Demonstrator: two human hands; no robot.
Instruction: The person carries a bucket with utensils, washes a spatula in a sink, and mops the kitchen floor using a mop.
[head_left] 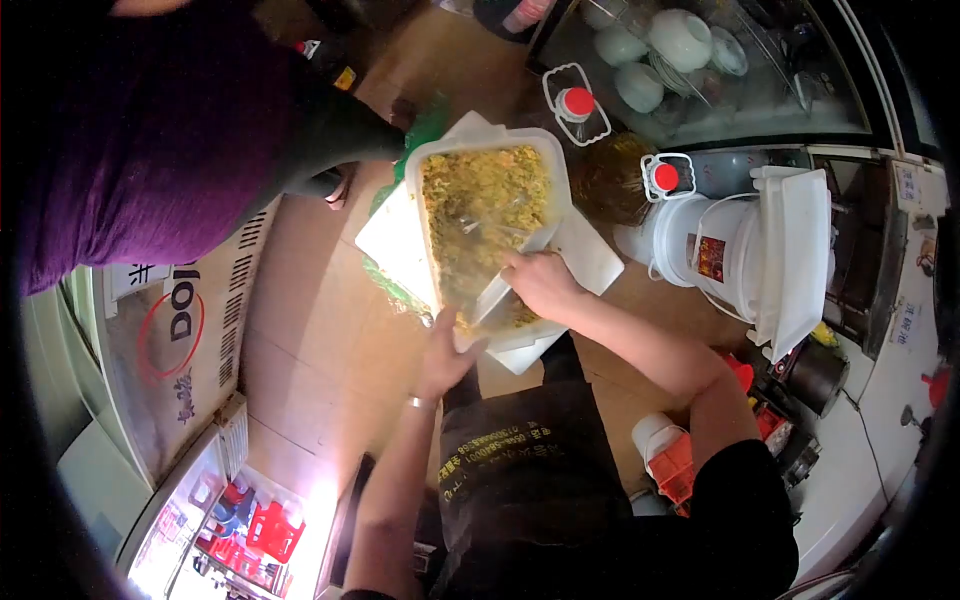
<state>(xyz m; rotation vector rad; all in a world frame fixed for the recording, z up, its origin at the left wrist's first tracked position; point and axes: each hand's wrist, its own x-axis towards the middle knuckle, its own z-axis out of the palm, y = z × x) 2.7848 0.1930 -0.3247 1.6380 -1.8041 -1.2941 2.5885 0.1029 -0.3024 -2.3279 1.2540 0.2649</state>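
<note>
Food [490, 178], yellow-brown and crumbly, lies in a rectangular white plastic tub [560, 175] atop a square white slab [590, 265]; the half-open left hand [447, 357] apparently steadies the tub's corner, the right hand [545, 287] curled around a pale flat tool [494, 298].

Smooth plastic tub [490, 140] and bucket [738, 252], rough crumbly mixture [485, 185], matt cloth apron [530, 450]

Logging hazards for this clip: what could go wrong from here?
Spill: the right hand is down at the chopped food; stirring might push some out.
Slip: the tub sits askew on a white base, the left hand at its near edge; it could shift.
Bump: a person in purple stands close by.
</note>
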